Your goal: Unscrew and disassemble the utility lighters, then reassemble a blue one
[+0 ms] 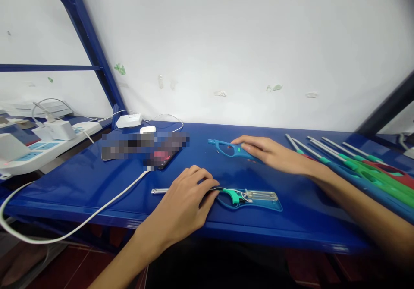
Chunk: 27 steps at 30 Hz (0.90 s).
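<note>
My left hand (186, 198) is closed around the neck of an opened long-nosed lighter (274, 206) on the table. Its metal tube (159, 191) sticks out left of my fingers. On the right, its inside lies bare: a green trigger (232, 196), thin wires and a clear fuel tank (261, 195) sit in the blue lower shell. Farther back, my right hand (267, 151) grips the matching blue lighter casing half (239, 151) by its wide end. The looped, narrow end of that casing points left, apart from the opened lighter.
Several whole lighters (371, 174) in blue, green and red lie at the right. Back left are a phone (170, 155) on a white cable (106, 209), a small white case (148, 129) and a white box (128, 120). A power strip (42, 149) stands at far left.
</note>
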Each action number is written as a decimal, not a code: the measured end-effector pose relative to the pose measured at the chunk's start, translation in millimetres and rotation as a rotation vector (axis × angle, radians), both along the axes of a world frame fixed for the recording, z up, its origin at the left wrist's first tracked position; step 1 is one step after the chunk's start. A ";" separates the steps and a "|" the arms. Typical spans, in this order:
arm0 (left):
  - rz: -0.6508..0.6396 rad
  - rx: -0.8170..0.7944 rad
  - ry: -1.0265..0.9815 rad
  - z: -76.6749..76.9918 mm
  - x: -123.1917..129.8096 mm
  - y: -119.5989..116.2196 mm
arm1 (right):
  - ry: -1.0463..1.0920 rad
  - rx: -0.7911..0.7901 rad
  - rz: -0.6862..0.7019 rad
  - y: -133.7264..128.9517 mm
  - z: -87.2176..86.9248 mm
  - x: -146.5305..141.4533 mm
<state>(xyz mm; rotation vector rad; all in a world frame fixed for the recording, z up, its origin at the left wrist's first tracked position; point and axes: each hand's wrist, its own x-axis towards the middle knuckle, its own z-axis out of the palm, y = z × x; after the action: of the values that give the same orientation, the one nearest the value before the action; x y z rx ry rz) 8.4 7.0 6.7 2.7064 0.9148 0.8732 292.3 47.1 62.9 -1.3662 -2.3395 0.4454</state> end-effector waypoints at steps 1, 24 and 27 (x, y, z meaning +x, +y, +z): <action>0.007 -0.003 0.006 0.1 0.2 0.0 | 0.009 -0.005 -0.012 -1.1 0.2 -1.1; -0.033 0.099 0.075 2.2 -0.6 -4.0 | -0.038 0.027 -0.041 -24.5 -3.9 -9.3; 0.011 0.128 0.000 -0.3 -0.5 -3.7 | -0.085 0.087 -0.064 -44.1 -10.1 -4.7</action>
<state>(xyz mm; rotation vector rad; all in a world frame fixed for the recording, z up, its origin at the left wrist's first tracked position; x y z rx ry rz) 7.8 3.3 6.4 2.8106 0.9048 0.9660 287.5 3.0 52.8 -1.4404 -2.3447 0.2689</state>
